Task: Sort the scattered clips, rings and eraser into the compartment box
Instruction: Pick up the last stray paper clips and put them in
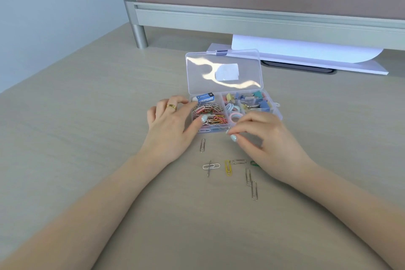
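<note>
Head view
Compartment box [276,109]: one, clear plastic, lid [223,71] open and lying back; sits on the table beyond both hands.
Eraser [205,97]: one, blue-and-white sleeve, in the far-left compartment.
Paper clips in box [208,113]: a mixed-colour heap in the left compartment; count cannot be told.
Binder clips [249,99]: several pastel ones in the far-right compartments; exact count unclear.
Rings [234,112]: pastel rings, at least three, in the middle compartment.
Loose paper clips on table: eight visible – silver [202,145], white [211,166] with a silver one [209,169] lying across it, yellow [228,167], silver [237,162], green [255,164] partly hidden by the right hand, and two silver [248,176], [254,190] overlapping end to end.
Left hand [169,120]: fingers relaxed and spread, resting against the box's left edge, thumb tip over the paper-clip heap; gripping nothing.
Right hand [260,138]: fingers bent, thumb and fingertips drawn together at the box's near edge; blurred, cannot tell whether it holds anything.
Table [87,116]: pale wood-grain laminate.
Room: grey metal-framed partition [241,19] at the table's far edge, white paper sheets [306,52] beneath it, pale blue wall [54,6] to the left.
</note>
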`<action>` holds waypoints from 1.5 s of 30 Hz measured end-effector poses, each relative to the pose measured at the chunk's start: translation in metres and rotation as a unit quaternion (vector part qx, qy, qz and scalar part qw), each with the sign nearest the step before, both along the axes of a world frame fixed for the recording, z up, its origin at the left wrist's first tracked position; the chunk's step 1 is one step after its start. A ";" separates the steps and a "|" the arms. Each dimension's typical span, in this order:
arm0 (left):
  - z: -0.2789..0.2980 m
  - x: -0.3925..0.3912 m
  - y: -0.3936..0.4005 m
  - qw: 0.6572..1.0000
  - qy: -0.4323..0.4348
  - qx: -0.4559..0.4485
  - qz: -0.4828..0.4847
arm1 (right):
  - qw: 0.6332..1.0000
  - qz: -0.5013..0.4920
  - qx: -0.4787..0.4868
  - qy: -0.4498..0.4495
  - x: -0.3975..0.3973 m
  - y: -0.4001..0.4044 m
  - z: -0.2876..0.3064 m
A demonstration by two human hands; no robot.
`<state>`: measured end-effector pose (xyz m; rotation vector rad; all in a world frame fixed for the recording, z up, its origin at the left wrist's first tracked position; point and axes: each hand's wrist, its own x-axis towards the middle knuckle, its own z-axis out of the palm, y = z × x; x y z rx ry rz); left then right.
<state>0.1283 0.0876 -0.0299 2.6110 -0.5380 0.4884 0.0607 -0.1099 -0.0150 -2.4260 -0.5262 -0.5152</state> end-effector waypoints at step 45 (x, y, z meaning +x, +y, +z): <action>0.025 -0.084 -0.004 0.983 0.149 0.040 -0.103 | 0.982 -0.110 -0.043 0.147 -0.062 -0.013 -0.009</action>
